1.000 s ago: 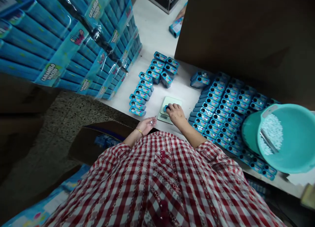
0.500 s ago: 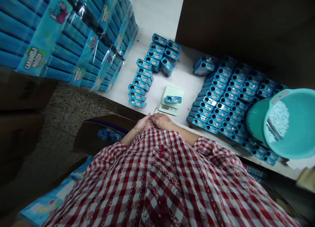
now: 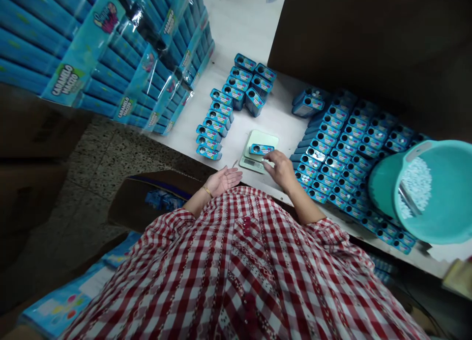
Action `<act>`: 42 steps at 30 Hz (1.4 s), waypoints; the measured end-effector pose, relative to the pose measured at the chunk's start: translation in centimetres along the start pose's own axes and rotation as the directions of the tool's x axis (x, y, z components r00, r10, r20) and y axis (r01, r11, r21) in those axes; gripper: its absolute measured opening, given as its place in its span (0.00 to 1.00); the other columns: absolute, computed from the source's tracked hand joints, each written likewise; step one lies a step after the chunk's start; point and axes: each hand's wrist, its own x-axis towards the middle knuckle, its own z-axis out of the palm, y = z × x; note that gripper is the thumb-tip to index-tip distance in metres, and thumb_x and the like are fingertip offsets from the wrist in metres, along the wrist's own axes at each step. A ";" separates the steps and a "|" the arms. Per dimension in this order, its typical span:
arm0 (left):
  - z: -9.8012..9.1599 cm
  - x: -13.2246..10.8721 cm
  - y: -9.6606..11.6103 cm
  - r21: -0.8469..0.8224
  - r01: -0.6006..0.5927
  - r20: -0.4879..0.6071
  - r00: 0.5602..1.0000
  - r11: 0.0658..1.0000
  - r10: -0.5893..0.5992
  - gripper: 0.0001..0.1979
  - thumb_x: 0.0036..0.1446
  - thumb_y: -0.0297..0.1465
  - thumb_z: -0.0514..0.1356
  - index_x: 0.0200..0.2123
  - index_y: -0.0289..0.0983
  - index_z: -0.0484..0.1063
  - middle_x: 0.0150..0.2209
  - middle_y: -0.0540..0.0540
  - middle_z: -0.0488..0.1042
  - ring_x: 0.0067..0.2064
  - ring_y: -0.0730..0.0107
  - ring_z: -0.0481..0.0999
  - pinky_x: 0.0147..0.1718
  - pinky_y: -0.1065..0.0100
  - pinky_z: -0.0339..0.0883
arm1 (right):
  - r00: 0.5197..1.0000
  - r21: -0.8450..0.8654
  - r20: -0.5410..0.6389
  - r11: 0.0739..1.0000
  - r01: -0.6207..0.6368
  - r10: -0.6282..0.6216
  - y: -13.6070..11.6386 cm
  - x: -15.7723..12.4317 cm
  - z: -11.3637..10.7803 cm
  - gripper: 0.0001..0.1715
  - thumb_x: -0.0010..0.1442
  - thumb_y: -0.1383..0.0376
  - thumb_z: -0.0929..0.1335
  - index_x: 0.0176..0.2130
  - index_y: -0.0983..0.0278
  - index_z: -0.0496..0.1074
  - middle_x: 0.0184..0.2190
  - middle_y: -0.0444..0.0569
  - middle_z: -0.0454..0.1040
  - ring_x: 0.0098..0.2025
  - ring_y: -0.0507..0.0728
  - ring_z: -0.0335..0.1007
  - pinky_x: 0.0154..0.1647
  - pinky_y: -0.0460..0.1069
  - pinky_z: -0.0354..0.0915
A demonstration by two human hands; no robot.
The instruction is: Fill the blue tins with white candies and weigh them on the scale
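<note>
My right hand (image 3: 282, 170) is over the front right corner of a pale green digital scale (image 3: 259, 137). Its fingers are bent, with thumb and forefinger close together; a pale spot shows at their tips, too small to name. On the scale stands a blue box (image 3: 262, 149) with a round dark hole in its top, just beyond those fingertips. My left hand (image 3: 224, 181) lies palm up at the table's front edge, fingers stretched out, with nothing visible in it.
Several similar blue boxes (image 3: 216, 118) stand left of the scale, and dense rows (image 3: 328, 148) of them fill the right. A teal bucket (image 3: 383, 178) holds small white pieces (image 3: 420, 183) and a metal scoop. Wrapped blue packs (image 3: 92, 45) are stacked at the left. An open carton (image 3: 129, 202) sits below.
My hands were together at the table edge and have parted. The right one has moved forward and right to the scale; the left has turned palm up with its fingers spread.
</note>
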 end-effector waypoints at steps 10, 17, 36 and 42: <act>3.8 2.0 0.6 -0.085 -0.039 0.031 0.999 0.996 0.041 0.16 0.63 0.33 0.49 0.34 0.29 0.72 0.32 0.39 0.75 0.33 0.69 0.75 0.32 0.70 0.66 | 0.987 0.167 -0.162 0.986 0.029 -0.001 0.3 0.7 0.7 0.25 0.56 0.57 0.66 0.53 0.60 0.66 0.52 0.56 0.68 0.56 0.61 0.61 0.55 0.58 0.59; 3.3 3.0 1.6 -0.173 -0.119 -0.153 0.984 0.978 0.093 0.13 0.62 0.29 0.50 0.32 0.30 0.71 0.26 0.43 0.72 0.28 0.74 0.72 0.26 0.74 0.64 | 0.992 0.306 -0.016 0.945 -0.115 0.126 7.0 2.1 4.8 0.28 0.55 0.60 0.65 0.54 0.65 0.62 0.50 0.55 0.69 0.50 0.59 0.66 0.50 0.55 0.63; 5.3 6.4 2.6 -0.281 -0.094 0.076 0.990 0.955 0.120 0.15 0.62 0.32 0.47 0.34 0.29 0.71 0.25 0.43 0.74 0.27 0.71 0.73 0.33 0.70 0.67 | 0.852 -0.447 0.273 0.725 0.524 -0.448 -5.0 2.0 -0.5 0.25 0.63 0.72 0.55 0.57 0.62 0.61 0.49 0.56 0.68 0.50 0.61 0.57 0.47 0.57 0.53; 6.1 6.2 2.7 -0.288 -0.123 -0.002 0.992 0.950 0.128 0.12 0.59 0.29 0.50 0.28 0.31 0.70 0.21 0.46 0.72 0.23 0.73 0.72 0.27 0.71 0.67 | 0.905 -0.497 0.135 0.762 0.415 -0.404 -3.7 1.0 -0.7 0.24 0.63 0.69 0.57 0.58 0.60 0.61 0.50 0.54 0.67 0.50 0.61 0.55 0.47 0.56 0.52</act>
